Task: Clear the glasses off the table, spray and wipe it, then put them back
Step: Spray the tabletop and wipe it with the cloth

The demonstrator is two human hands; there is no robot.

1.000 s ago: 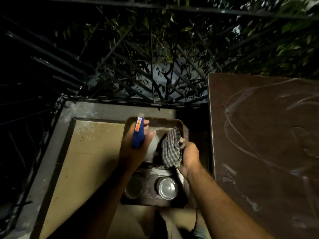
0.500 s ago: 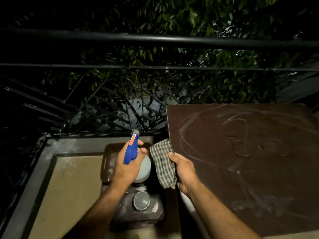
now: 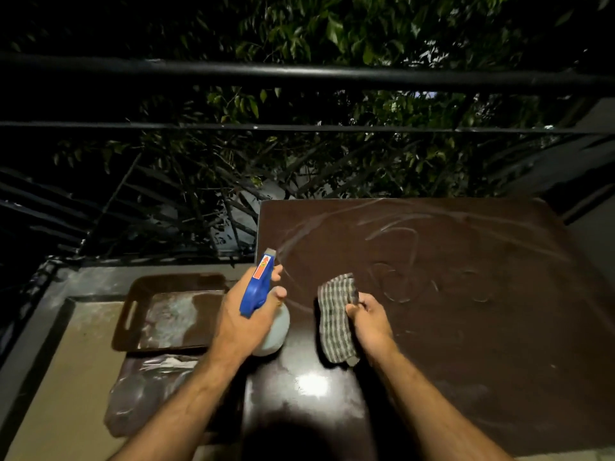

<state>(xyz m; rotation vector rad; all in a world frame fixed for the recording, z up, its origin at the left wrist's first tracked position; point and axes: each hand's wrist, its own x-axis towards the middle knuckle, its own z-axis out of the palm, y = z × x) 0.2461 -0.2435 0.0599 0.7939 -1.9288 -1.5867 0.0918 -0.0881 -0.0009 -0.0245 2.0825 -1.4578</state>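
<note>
The dark brown table [image 3: 449,311] fills the right half of the view, its top marked with wet streaks and smears. My left hand [image 3: 244,319] grips a spray bottle [image 3: 261,287] with a blue trigger head and pale body, held over the table's left edge, nozzle toward the table. My right hand [image 3: 369,319] holds a checked cloth [image 3: 336,319] just above the tabletop, hanging down folded. The glasses are not clearly visible; a blurred shiny patch [image 3: 146,394] lies low at the left, partly behind my left forearm.
A dark brown tray [image 3: 133,314] with handle slots sits on the floor left of the table. A black metal railing [image 3: 299,74] runs across the back, with foliage behind it. A raised dark ledge [image 3: 50,307] borders the tan floor at left.
The view has swung right and up, so the table now sits under both hands. The spray bottle and the cloth have moved from above the tray to over the table's left part.
</note>
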